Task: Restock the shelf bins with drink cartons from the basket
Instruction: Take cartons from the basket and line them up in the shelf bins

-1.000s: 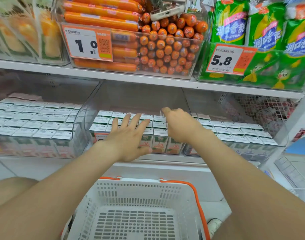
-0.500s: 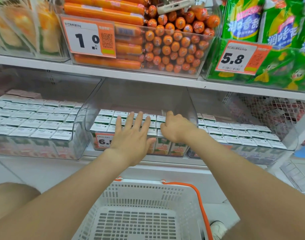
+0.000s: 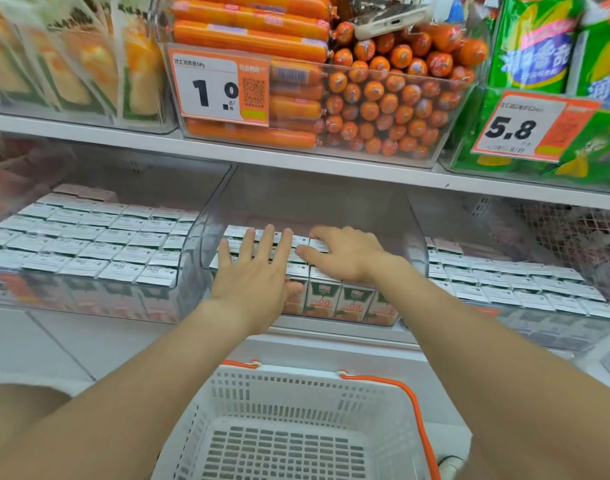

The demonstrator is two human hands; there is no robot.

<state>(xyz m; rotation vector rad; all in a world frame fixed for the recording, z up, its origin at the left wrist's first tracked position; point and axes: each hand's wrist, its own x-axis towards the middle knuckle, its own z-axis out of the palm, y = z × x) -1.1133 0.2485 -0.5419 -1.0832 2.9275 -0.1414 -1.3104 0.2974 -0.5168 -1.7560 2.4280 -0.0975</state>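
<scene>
Price tags reading "1.0" (image 3: 221,87) and "5.8" (image 3: 523,128) hang above you. Your left hand (image 3: 253,282) lies flat, fingers spread, on the drink cartons (image 3: 322,296) marked "100%" in the middle bin (image 3: 416,233); your right hand (image 3: 345,252) rests beside it, fingers curled, holding nothing. The basket (image 3: 296,393) sits below, well apart from both hands.

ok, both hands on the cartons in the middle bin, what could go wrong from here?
1. The left hand lies flat over the front cartons; pressing could tip them against the middle bin.
2. The right hand, fingers curled, could knock a row askew.
3. The basket looks empty, so another reach would find nothing.
</scene>
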